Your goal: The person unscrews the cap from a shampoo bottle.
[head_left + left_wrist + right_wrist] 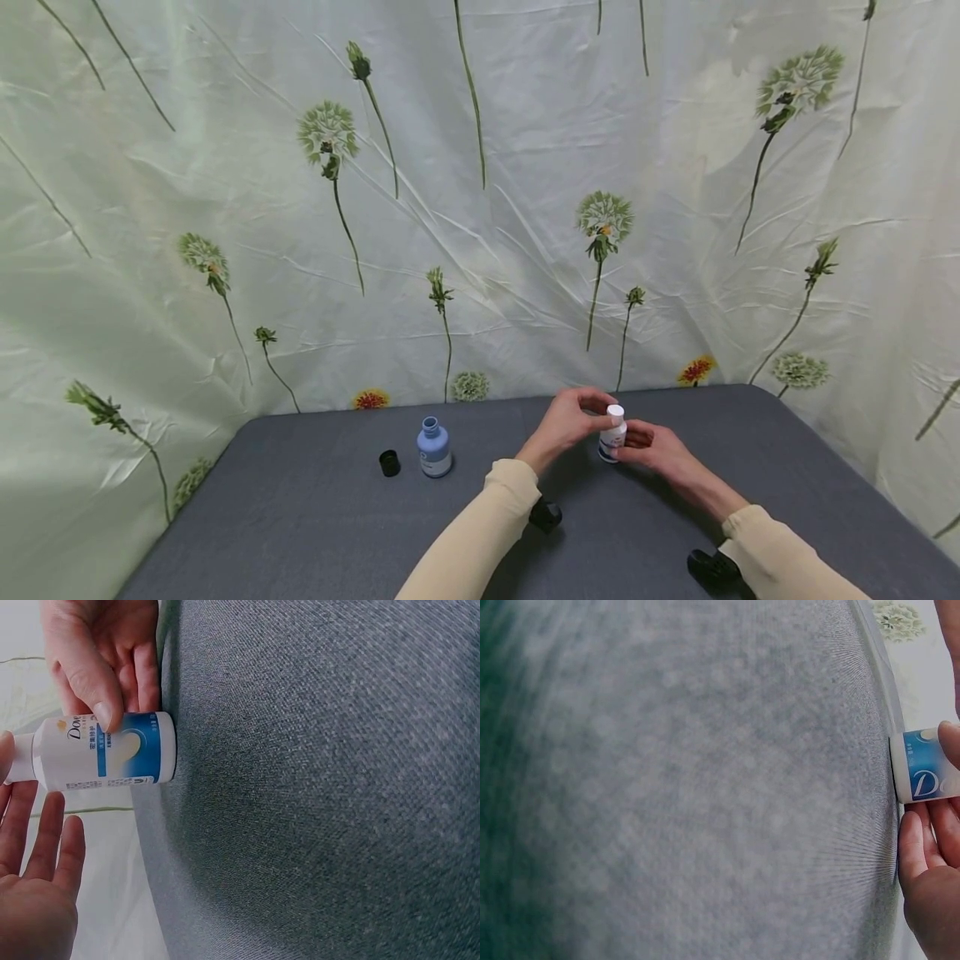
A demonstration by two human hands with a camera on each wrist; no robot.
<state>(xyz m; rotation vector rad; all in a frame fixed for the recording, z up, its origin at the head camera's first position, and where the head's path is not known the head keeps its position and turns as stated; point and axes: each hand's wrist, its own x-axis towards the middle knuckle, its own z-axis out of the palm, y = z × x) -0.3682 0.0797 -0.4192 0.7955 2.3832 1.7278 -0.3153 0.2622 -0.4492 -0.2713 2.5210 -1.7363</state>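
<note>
A small white bottle (612,440) with a blue lower label and the word Dove stands upright on the dark table, right of the middle. My left hand (564,423) pinches its white cap (616,412) between thumb and fingers. Lower down, my right hand (663,455) grips the bottle's body, thumb across the front label. In the left wrist view the bottle (105,750) appears sideways, and the left hand's (37,907) other fingers are spread below its neck. Only the bottle's lower part (926,765) shows in the right wrist view.
Left of my hands, a blue bottle (435,452) stands with its neck uncovered. Beside it sits a black cap (389,463). A white curtain (510,250) printed with dandelions hangs behind the grey table (300,517). Black devices (545,515) are at both wrists.
</note>
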